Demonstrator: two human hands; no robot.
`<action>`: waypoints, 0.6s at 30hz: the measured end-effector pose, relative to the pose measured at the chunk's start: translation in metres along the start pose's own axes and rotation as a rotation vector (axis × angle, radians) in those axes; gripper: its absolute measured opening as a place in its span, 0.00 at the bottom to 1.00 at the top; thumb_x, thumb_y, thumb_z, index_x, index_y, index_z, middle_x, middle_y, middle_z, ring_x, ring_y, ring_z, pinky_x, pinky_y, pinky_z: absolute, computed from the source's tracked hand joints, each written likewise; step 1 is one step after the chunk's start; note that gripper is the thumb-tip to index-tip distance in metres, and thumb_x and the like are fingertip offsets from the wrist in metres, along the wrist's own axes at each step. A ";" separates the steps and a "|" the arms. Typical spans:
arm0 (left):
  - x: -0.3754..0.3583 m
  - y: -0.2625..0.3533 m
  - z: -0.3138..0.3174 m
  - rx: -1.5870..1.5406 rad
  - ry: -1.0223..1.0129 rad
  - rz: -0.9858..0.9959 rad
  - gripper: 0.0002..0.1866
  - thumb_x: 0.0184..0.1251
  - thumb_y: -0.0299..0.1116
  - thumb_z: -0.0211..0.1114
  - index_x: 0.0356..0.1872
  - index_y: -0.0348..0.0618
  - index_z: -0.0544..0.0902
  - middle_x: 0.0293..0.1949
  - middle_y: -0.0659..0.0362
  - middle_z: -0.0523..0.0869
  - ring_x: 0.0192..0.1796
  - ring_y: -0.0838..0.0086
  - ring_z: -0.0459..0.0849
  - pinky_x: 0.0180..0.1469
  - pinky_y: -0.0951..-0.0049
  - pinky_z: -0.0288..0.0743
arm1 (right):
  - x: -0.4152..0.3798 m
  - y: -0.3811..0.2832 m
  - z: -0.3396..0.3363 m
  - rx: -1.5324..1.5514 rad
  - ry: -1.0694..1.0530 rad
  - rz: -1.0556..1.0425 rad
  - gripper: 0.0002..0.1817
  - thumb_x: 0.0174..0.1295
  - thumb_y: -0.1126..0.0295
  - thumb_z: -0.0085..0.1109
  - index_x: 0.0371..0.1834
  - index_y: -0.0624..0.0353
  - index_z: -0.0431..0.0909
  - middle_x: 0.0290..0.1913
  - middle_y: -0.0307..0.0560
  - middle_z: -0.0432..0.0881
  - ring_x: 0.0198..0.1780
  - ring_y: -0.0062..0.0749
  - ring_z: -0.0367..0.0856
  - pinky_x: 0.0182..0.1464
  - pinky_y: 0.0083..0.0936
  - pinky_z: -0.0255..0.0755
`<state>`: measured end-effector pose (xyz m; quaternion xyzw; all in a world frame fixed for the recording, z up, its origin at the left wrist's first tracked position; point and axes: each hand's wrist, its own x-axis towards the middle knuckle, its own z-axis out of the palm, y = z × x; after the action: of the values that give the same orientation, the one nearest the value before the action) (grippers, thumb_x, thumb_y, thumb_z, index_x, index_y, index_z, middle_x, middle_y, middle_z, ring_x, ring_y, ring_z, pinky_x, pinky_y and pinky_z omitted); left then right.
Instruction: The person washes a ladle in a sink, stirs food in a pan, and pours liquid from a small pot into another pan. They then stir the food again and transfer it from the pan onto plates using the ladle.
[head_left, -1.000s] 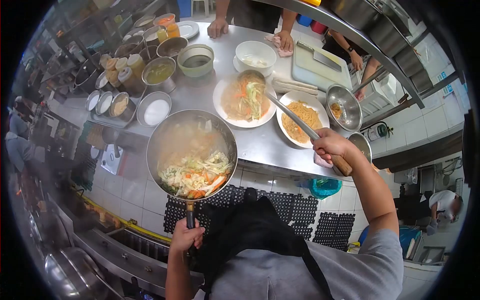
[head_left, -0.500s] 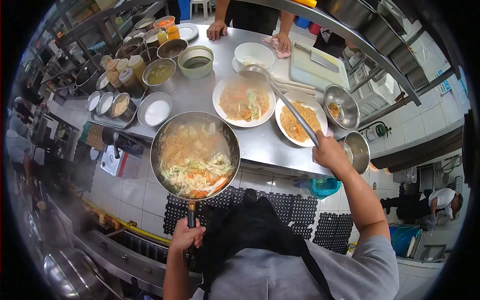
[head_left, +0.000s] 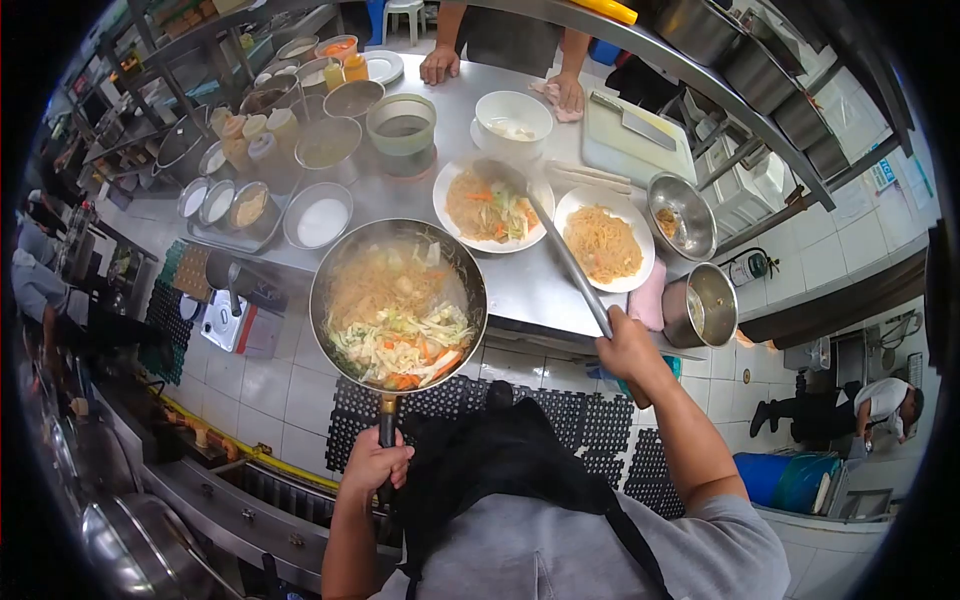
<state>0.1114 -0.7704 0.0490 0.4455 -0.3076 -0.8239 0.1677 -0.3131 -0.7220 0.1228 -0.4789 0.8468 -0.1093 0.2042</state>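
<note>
My left hand (head_left: 375, 466) is wrapped round the handle of a frying pan (head_left: 474, 290), which hangs level in front of the steel table. Steaming thin noodles (head_left: 385, 275) fill its far half, and shredded cabbage and carrot (head_left: 405, 350) lie in the near half. My right hand (head_left: 632, 350) grips the long handle of a ladle (head_left: 572, 255). Its bowl, hazy with steam, hovers over the far part of a white plate (head_left: 439, 208) of noodles and vegetables. To the right, a second white plate (head_left: 646, 250) carries noodles.
Sauce bottles (head_left: 265, 150), bowls and a salt-like white bowl (head_left: 318, 216) crowd the table's left. A cutting board (head_left: 610, 150) bears a knife (head_left: 648, 130). Steel bowls (head_left: 700, 305) stand at the right edge. Across the table, another person's hand (head_left: 568, 95) rests on a pink cloth.
My right hand has moved left and slightly down, and the ladle bowl has dropped closer over the noodle plate. The pan has shifted slightly right in view, still in my left hand.
</note>
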 end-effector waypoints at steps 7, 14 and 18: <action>0.001 0.002 -0.007 0.050 0.009 -0.014 0.13 0.60 0.16 0.65 0.30 0.43 0.68 0.14 0.59 0.71 0.12 0.74 0.72 0.14 0.70 0.65 | 0.016 0.003 0.001 -0.202 0.129 -0.057 0.15 0.58 0.71 0.55 0.46 0.67 0.70 0.31 0.73 0.82 0.37 0.71 0.82 0.45 0.58 0.74; 0.006 0.000 -0.023 0.053 -0.061 0.015 0.13 0.62 0.17 0.65 0.30 0.43 0.68 0.14 0.60 0.72 0.13 0.75 0.73 0.14 0.71 0.67 | -0.019 0.000 -0.004 -0.181 0.215 -0.183 0.13 0.56 0.73 0.56 0.42 0.67 0.69 0.28 0.72 0.80 0.34 0.70 0.81 0.39 0.56 0.74; 0.008 0.004 -0.040 0.146 -0.126 -0.026 0.13 0.63 0.18 0.64 0.28 0.43 0.68 0.14 0.60 0.73 0.13 0.75 0.74 0.15 0.71 0.69 | -0.095 -0.021 -0.014 0.029 0.011 -0.075 0.13 0.54 0.75 0.57 0.42 0.64 0.68 0.25 0.70 0.77 0.32 0.71 0.79 0.33 0.51 0.71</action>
<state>0.1400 -0.7918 0.0297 0.4080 -0.3710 -0.8277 0.1042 -0.2595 -0.6517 0.1661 -0.5066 0.8277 -0.1316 0.2024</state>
